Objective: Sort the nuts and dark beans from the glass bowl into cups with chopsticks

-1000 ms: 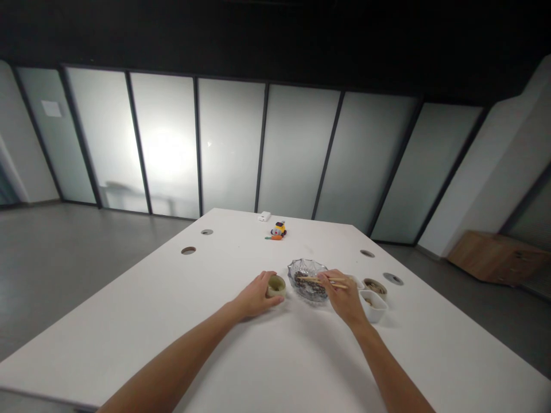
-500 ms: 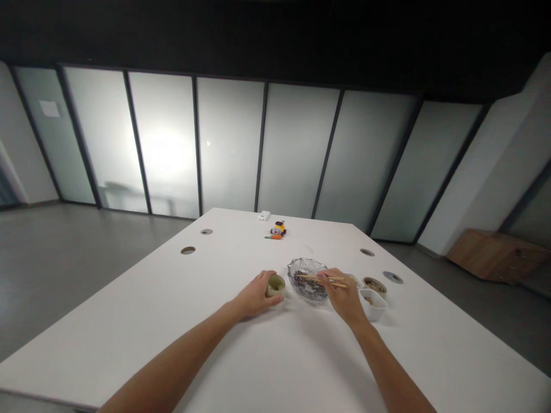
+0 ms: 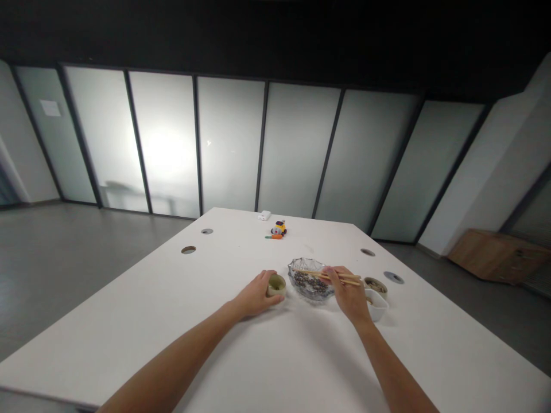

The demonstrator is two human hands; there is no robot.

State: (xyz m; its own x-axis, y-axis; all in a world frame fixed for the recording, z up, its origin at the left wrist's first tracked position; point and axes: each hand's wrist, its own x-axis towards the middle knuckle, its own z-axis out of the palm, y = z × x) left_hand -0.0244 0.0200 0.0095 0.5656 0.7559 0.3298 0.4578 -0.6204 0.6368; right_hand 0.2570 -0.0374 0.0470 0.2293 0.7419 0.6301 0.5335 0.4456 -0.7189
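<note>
My left hand [image 3: 255, 295] is wrapped round a small olive-green cup [image 3: 276, 284] that stands on the white table [image 3: 172, 321]. Just right of the cup sits a clear glass bowl [image 3: 310, 280] holding dark small pieces. My right hand [image 3: 350, 295] is closed on a pair of wooden chopsticks [image 3: 331, 277]; their tips lie over the bowl's contents. Behind my right hand stand a white square container [image 3: 379, 305] and a small round brownish bowl [image 3: 376, 284], partly hidden by the hand.
A small yellow toy [image 3: 278, 229] and a white box [image 3: 264, 215] lie at the table's far edge. Round cable holes [image 3: 188, 250] mark the table on both sides. Frosted glass panels close the room behind; a wooden cabinet [image 3: 495, 258] stands at the right.
My right hand has drawn slightly right, and the chopsticks have swung with it, their handles now reaching farther right. The left hand and cup have stayed put.
</note>
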